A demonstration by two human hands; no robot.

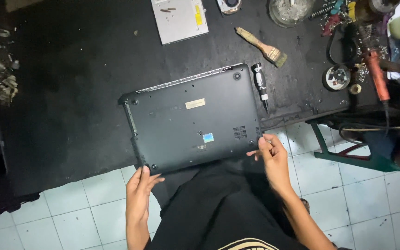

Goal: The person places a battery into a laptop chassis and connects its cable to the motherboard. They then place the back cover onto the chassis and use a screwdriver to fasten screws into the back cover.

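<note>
**Obs:** Black-clothed lap (209,208) is filling the bottom of the head view, with white floor tiles (89,208) showing on either side.

**Rec:** Hand states?

**Obs:** Left hand (140,185) is sitting at the near-left corner of a dark laptop (193,118), fingers loosely extended and touching the edge, gripping nothing. Right hand (270,150) is resting at the near-right corner, fingers curled with the tips pinched together against the edge. Whether anything is lying between them, I cannot tell.

**Rec:** Laptop position?

**Obs:** It is lying underside up on a black worktable (70,92), its near edge overhanging the table's front, a small blue sticker facing the camera.

**Rec:** Surroundings?

**Obs:** A black-handled screwdriver (260,85) is lying just beside the laptop's right edge. A paintbrush (262,46) is resting further back, a grey flat drive (179,19) is lying beyond the far edge, and a glass bowl (290,11) is standing at the rear. An orange-handled soldering iron (377,76) is lying well to the right.
</note>
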